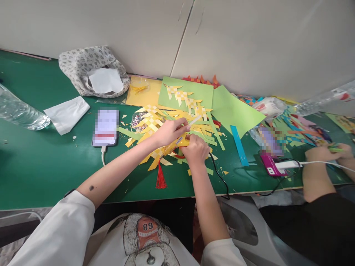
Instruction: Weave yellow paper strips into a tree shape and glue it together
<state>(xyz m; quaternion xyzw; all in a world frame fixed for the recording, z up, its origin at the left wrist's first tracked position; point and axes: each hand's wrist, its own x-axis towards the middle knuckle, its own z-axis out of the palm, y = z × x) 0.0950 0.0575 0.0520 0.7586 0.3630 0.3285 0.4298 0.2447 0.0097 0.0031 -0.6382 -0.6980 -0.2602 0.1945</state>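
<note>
My right hand (196,149) is wrapped round the handle of a yellow glue gun (176,142), whose nozzle points down and to the left. Just above it, the fingers of my left hand (173,132) are pinched on a whitish glue stick (195,120) at the back of the gun. Under both hands lies a woven yellow and white paper piece (152,123), partly hidden by them. A red tassel (161,177) hangs from its lower end over the green table (133,184).
A phone (105,127) with a cable lies left, near a folded white paper (67,113), a cloth bag (83,70) and a water bottle (23,111). Green sheets (235,111) and paper strips lie behind. At right are a purple power strip (267,164) and another person's hands (324,153).
</note>
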